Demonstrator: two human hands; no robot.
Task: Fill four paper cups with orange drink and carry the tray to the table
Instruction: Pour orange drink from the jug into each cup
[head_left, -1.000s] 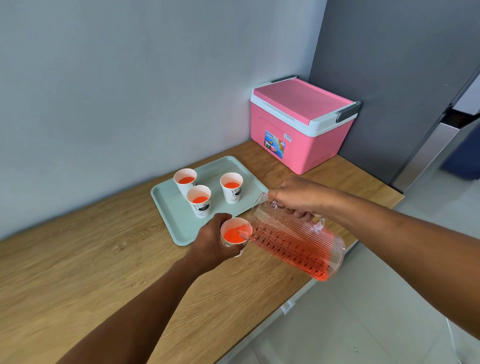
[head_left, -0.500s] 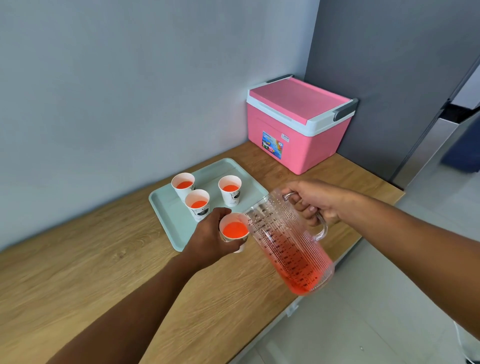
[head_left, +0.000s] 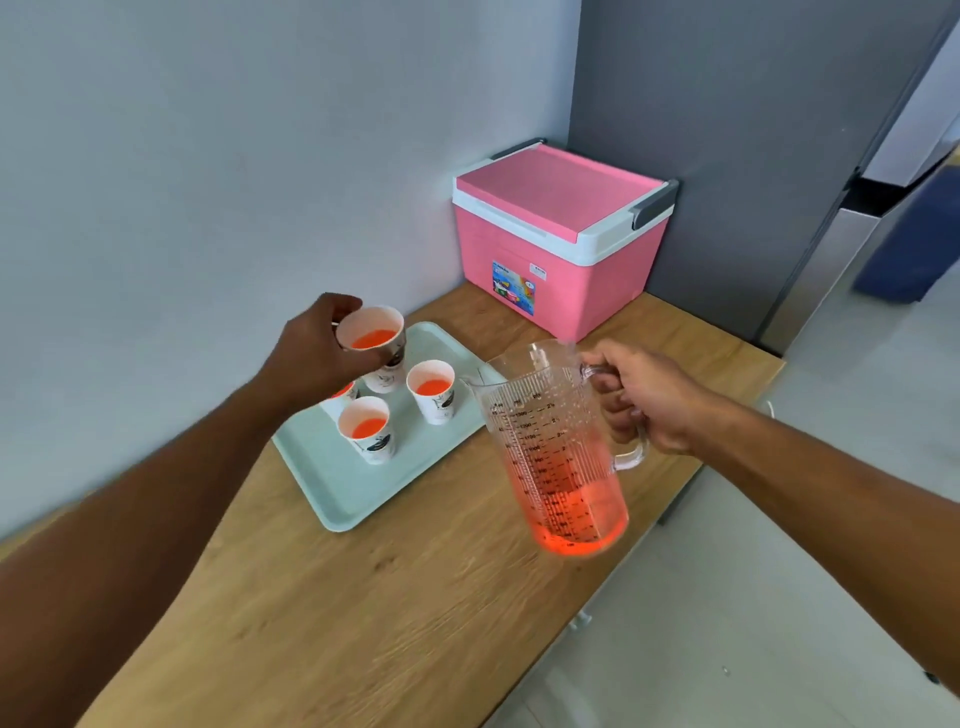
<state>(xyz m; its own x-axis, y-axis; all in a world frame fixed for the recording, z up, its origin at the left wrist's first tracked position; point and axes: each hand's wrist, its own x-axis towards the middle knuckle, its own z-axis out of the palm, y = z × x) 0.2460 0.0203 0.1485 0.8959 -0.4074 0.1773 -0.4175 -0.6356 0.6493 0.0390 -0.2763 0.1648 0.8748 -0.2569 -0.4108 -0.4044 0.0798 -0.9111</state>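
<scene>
Filling stage: judged complete or nearly so. Three paper cups stand on the pale green tray (head_left: 332, 483): the front cup (head_left: 366, 431) and the right cup (head_left: 432, 391) both show orange drink, and a third cup (head_left: 340, 396) is mostly hidden under the left forearm, with only a sliver of orange visible.

The left hand (head_left: 311, 348) grips the fourth cup (head_left: 375, 338) around its wall, above the far part of the tray; it holds orange drink and is not yet set down.

The right hand (head_left: 644, 397) is curled through the handle of the clear jug (head_left: 553, 452), held about upright above the wooden counter (head_left: 363, 623), right of the tray, roughly a third full.

Outstanding: seat the fourth cup, put the jug down, carry the tray to the table. The table is not in view. A pink cooler (head_left: 561, 234) stands in the corner.
</scene>
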